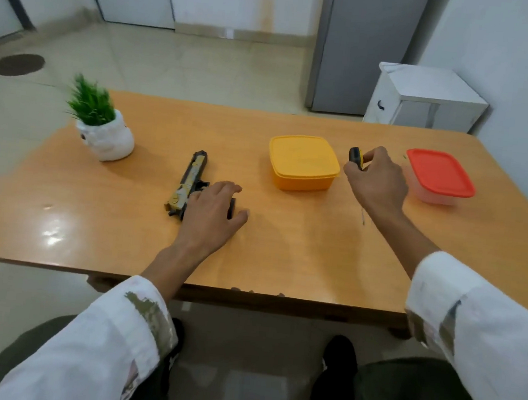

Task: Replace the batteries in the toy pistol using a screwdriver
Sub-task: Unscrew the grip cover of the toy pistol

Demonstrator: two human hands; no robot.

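A plant (99,119) stands left of the pistol (190,176) and farther back on the table (282,259). The pistol lies flat, its barrel running away from the person and its grip jutting right. The left hand (213,208) rests on that grip, fingers spread and relaxed, not closed round it. Right of the pistol sits a yellow box (303,161). Beyond the box, the right hand (375,181) clenches the screwdriver (356,157), handle up and thin shaft pointing back toward the person. A red-lidded box (440,176) sits farthest right of the pistol. The left hand is the nearer one. The screwdriver is well apart from the pistol, so it probably has to travel left past the yellow box to reach the grip.
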